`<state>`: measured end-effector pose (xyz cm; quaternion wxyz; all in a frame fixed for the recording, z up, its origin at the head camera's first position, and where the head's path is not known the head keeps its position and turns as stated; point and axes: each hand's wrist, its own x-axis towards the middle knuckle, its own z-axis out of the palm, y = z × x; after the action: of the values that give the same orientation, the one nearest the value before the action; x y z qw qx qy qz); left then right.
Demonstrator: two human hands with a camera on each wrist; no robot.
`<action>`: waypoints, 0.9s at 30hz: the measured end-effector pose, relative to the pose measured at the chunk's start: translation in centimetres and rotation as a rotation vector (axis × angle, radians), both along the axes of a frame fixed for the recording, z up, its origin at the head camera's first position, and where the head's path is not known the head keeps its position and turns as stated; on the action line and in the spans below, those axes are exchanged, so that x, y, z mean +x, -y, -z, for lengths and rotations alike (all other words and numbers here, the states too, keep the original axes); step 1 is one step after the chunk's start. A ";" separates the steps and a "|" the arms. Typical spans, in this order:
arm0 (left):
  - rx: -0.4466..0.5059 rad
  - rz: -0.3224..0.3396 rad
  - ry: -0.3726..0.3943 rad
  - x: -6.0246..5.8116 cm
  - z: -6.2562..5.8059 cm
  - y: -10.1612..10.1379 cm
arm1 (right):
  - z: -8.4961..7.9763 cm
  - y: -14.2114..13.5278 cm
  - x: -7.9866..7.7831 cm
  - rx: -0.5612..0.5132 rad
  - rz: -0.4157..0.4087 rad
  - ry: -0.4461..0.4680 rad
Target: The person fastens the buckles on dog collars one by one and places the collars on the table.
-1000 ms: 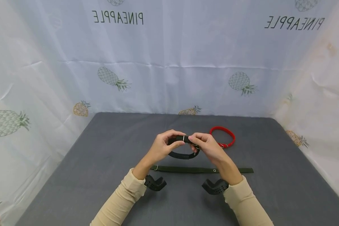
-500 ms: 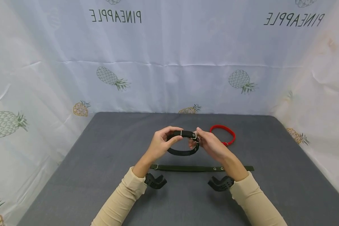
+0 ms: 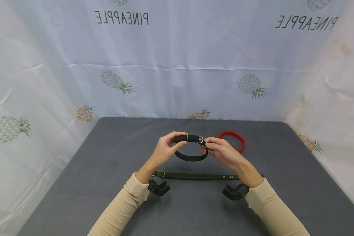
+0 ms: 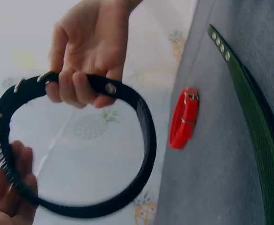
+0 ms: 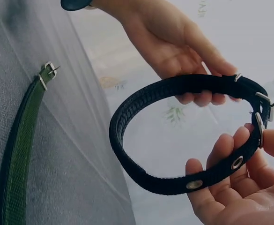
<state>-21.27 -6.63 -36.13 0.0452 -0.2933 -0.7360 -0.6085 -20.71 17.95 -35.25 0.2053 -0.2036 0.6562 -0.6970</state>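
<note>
A black collar [image 3: 191,158] with a metal buckle is closed into a loop and raised above the table. My left hand [image 3: 164,148] pinches its upper band near a metal keeper, thumb in front. At the loop's right side, beside the buckle and the D-ring [image 5: 259,129], my right hand [image 3: 224,152] grips the band between thumb and fingers. Metal eyelets [image 5: 237,162] show on the strap near the right fingers. Below both hands, a dark green collar [image 3: 191,176] lies stretched out flat. Behind the right hand lies a red collar [image 3: 236,135], buckled into a loop and partly hidden.
Grey cloth covers the table [image 3: 106,157]. A white curtain [image 3: 171,91] with printed pineapples hangs behind it and at both sides. A black wrist mount [image 3: 236,192] sits under the right wrist, and a matching one [image 3: 159,187] under the left.
My right hand has shifted slightly right and its thumb has come off the strap end, uncovering the buckle. The black collar has tilted up so its loop shows wider. Green and red collars stay put.
</note>
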 end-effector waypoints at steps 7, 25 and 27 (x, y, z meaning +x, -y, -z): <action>-0.053 -0.046 -0.008 -0.5 0.9 1.6 | 0.3 -0.9 -0.8 0.042 0.026 -0.029; -0.490 -0.042 0.080 -1.0 4.1 7.2 | 1.5 0.1 -3.0 0.338 0.206 -0.116; -0.510 -0.043 0.091 -0.9 4.1 7.6 | 1.6 0.5 -3.4 0.377 0.231 -0.148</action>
<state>-22.19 -14.27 -40.26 -0.0504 -0.2516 -0.8730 -0.4148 -24.14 17.46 -36.87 0.1098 -0.1358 0.8072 -0.5639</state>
